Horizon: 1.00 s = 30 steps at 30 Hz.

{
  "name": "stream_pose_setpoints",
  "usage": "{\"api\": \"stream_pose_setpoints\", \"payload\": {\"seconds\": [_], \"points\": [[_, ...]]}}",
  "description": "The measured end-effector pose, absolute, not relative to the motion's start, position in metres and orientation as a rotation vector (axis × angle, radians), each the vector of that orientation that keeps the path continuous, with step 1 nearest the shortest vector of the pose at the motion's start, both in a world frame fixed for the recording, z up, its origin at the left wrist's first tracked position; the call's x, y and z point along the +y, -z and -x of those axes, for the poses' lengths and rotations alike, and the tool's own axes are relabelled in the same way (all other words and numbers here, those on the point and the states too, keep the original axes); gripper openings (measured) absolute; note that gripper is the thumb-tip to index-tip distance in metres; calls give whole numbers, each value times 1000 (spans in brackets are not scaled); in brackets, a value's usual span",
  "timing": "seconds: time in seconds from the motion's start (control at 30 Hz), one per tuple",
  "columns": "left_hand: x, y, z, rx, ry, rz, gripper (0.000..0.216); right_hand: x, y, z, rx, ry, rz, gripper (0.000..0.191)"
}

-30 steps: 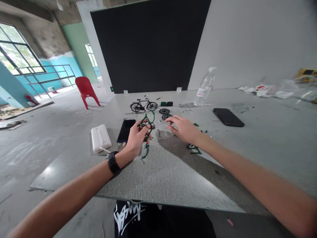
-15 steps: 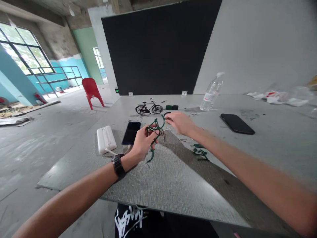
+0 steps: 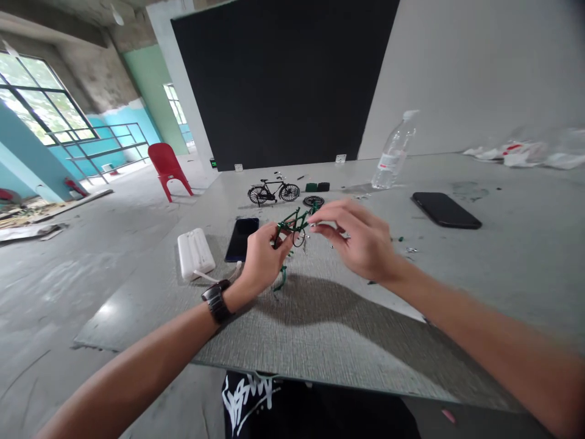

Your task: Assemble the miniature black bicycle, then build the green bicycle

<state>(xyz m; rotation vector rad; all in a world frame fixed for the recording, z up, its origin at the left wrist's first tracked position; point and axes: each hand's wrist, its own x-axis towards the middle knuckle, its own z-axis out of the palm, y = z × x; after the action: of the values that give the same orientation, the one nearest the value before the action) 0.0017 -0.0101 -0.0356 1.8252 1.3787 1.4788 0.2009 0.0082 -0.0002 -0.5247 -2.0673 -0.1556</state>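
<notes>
My left hand (image 3: 265, 253) is closed around a small green model bicycle frame (image 3: 292, 223), with a thin dark ring (image 3: 298, 237) hanging at its lower side. At the frame's right end my right hand (image 3: 359, 235) pinches with thumb and fingers. A tiny pale bit seems to be at those fingertips, too small to name. Below my left hand lies a curved green part (image 3: 280, 279). Just past my right fingers a small spoked wheel (image 3: 313, 200) rests on the table. Behind the hands stands a finished black model bicycle (image 3: 274, 191).
A white power bank (image 3: 195, 253) and a dark phone (image 3: 242, 239) lie at the left. Small dark and green blocks (image 3: 317, 187) sit at the back. To the right are a plastic bottle (image 3: 395, 152), another black phone (image 3: 446, 210) and tiny metal parts (image 3: 411, 250).
My right hand has come lower and nearer, now pinching at the frame's right end. The green frame has turned in my left hand. The view has shifted slightly.
</notes>
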Motion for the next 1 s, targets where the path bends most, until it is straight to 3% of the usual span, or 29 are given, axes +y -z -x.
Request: {"api": "stream_pose_setpoints", "payload": {"seconds": [0.37,1.0], "points": [[-13,38,0,1151,-1499,-2394,14,9,20,-191,-2151,67,423,16],[-10,44,3,1139,-1406,-2588,10,9,23,-191,-2121,27,494,20]]}}
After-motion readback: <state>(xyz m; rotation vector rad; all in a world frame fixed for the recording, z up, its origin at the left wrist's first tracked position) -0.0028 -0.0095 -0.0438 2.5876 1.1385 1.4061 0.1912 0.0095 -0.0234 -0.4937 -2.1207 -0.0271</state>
